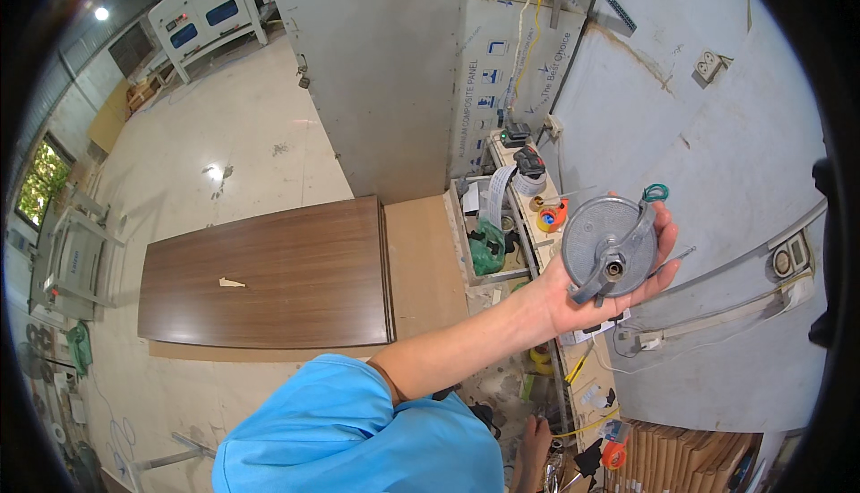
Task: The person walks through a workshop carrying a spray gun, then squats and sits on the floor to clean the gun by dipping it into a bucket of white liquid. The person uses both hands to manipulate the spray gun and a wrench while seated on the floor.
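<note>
My left hand (564,300) is raised at the right, palm up, its bare forearm crossing from the blue sleeve. Its fingers curl around a round grey metal part (586,235) with a textured face, two curved arms and a hollow threaded hub in the middle. A small green loop (657,192) sits at the part's upper edge. Beside the fingertips a thin metal rod (681,256) sticks out. Low in the picture, by the narrow bench, what appears to be my right hand (535,446) shows only in part; its fingers are indistinct.
Behind the raised hand runs a narrow bench (502,148) with black batteries, tape rolls and a yellow cutter. A drawer (457,224) holds a green bag. Stacked brown boards (278,287) lie to the left. Folded cardboard (681,462) stands lower right, and a grey wall (699,144) rises beyond.
</note>
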Tool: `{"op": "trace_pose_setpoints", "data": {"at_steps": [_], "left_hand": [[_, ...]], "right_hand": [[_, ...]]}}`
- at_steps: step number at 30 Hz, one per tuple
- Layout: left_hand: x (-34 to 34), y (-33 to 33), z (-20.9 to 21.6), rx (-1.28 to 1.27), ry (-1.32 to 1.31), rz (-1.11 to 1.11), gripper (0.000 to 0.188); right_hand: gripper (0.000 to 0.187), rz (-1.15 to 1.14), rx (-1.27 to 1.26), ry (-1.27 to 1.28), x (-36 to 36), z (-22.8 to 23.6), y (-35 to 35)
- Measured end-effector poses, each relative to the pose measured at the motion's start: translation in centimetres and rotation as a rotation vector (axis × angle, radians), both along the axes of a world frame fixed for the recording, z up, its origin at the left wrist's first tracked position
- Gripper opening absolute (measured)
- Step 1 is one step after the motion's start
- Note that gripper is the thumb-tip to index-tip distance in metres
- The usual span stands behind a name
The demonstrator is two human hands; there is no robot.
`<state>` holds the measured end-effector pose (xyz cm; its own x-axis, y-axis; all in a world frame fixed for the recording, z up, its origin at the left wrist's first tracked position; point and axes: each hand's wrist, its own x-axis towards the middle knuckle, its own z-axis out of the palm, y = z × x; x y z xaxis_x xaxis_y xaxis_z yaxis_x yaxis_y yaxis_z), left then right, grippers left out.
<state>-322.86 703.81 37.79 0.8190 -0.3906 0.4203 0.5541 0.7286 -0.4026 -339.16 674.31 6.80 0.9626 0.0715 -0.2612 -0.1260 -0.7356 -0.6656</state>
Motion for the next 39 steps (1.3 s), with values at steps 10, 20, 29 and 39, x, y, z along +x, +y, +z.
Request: {"op": "trace_pose_setpoints", "data": {"at_steps": [10, 20, 29, 39], "left_hand": [[0.1, 0.3, 0.0, 0.007, 0.022, 0.02, 0.037], [-0.1, 0.5, -0.2, 0.013, -0.01, 0.051, 0.038], [-0.5, 0.7, 0.0, 0.002, -0.026, 0.039, 0.041], [-1.2, 0.5, 0.5, -0.028, -0.042, 0.015, 0.039]], "right_hand": [[0.037, -0.002, -0.06, 0.051, 0.1, 0.7, 1.0], [0.038, 0.027, -0.064, 0.038, 0.1, 0.7, 0.9], [0.037, 0.034, -0.077, 0.003, -0.1, 1.2, 1.2], [0.038, 0.039, -0.067, 0.016, -0.6, 0.7, 0.7]]}}
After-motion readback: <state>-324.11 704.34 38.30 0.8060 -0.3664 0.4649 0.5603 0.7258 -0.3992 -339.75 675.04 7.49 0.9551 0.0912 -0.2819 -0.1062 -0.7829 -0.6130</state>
